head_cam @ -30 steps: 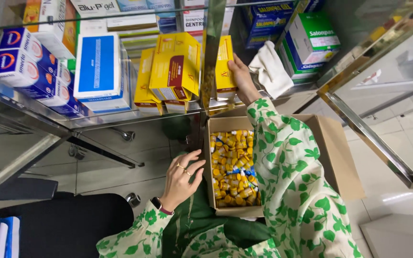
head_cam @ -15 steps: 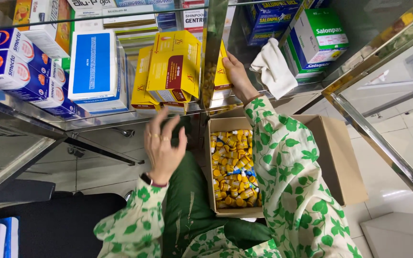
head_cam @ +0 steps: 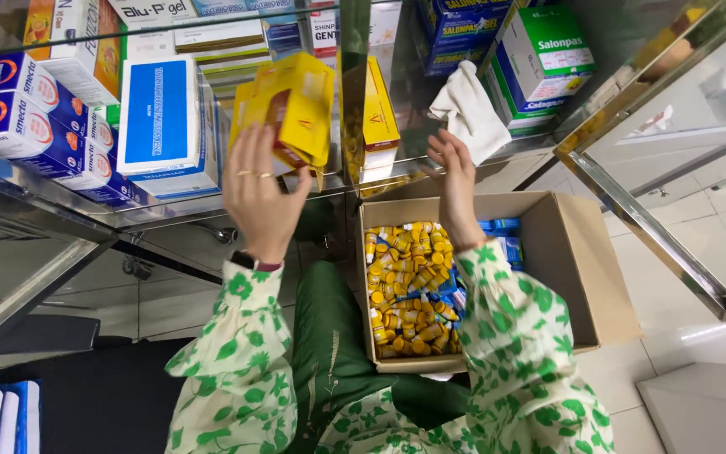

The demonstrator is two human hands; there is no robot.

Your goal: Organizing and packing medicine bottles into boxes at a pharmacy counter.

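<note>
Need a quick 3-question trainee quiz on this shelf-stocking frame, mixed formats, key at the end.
1. True or false: the left hand rests inside the cardboard box.
2. Multiple choice: what fills the cardboard box? A) small yellow bottles B) folded cloths C) blue cartons
3. Fill in: the right hand is raised at the glass shelf, just below a white ____.

Key
1. False: its fingers are on the yellow cartons on the shelf.
2. A: small yellow bottles.
3. cloth.
</note>
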